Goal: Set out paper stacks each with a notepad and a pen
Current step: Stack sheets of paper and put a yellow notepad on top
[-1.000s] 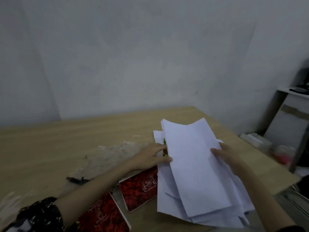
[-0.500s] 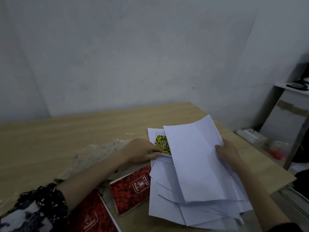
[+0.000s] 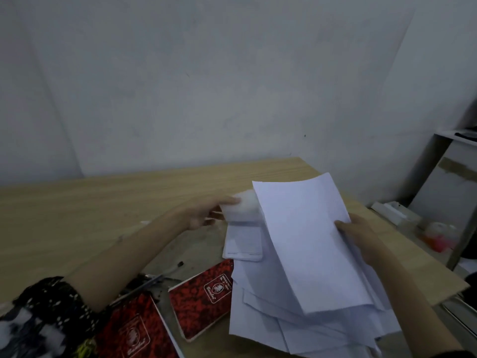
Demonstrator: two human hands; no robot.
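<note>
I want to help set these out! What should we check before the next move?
1. Right hand grips the lifted paper sheets: ok.
2. Left hand holds a small white pad, blurred: cannot tell how firmly.
3. Loose paper pile squared up: not ok, sheets fan out.
4. Red notepads within reach: ok, two lie near the left arm.
5. Pen ready: cannot tell, something dark and thin lies by the notepads.
6. Bare table space for a stack: ok.
</note>
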